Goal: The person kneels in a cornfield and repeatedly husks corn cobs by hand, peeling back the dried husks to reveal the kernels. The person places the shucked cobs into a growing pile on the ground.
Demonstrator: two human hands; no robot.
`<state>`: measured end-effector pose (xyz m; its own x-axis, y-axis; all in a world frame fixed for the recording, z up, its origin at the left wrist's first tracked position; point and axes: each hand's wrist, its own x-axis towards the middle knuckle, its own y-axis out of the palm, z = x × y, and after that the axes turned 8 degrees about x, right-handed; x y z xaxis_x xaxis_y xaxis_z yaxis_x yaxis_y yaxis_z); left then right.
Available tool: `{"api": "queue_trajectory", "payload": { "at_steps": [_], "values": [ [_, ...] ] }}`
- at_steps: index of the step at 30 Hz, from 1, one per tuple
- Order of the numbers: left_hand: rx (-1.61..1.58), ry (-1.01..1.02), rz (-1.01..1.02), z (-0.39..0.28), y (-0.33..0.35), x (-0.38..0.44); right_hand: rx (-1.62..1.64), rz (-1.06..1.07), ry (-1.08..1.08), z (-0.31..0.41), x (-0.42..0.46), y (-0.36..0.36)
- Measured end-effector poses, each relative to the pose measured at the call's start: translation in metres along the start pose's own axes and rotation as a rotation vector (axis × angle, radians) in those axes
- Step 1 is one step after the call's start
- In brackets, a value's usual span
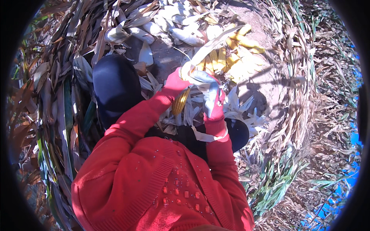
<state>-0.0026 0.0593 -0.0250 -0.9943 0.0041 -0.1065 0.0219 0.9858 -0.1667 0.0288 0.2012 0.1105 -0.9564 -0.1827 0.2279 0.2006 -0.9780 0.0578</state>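
Observation:
Both of my hands wear gloves and meet in front of my knees. My left hand (177, 81), in a red and pale glove, is closed around the lower end of a corn ear with its husk (204, 51) peeled upward. My right hand (208, 83), in a grey-white and red glove, grips the same ear from the right. Much of the ear is hidden by the fingers. Below my left hand a bare yellow corn cob (181, 102) shows among pale husks. Beyond my hands lie several husked yellow cobs (221, 59).
Unhusked pale ears (185, 36) are heaped at the top. Loose husks (245, 108) lie by my right knee (237, 134). Dry corn stalks (66, 101) stand close on the left; more stalks (297, 86) and leaf litter lie on the right. Bare soil (166, 55) shows between.

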Motion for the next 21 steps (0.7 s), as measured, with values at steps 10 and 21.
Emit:
{"api": "queue_trajectory", "payload": {
  "at_steps": [10,21],
  "values": [
    [0.097,0.107,0.377,-0.049,-0.009,-0.001,-0.610,0.012,-0.263,-0.012,0.007,0.001],
    [0.316,0.321,0.163,-0.040,0.006,-0.029,-0.644,0.028,-0.252,-0.034,0.009,-0.004]
  ]
}}
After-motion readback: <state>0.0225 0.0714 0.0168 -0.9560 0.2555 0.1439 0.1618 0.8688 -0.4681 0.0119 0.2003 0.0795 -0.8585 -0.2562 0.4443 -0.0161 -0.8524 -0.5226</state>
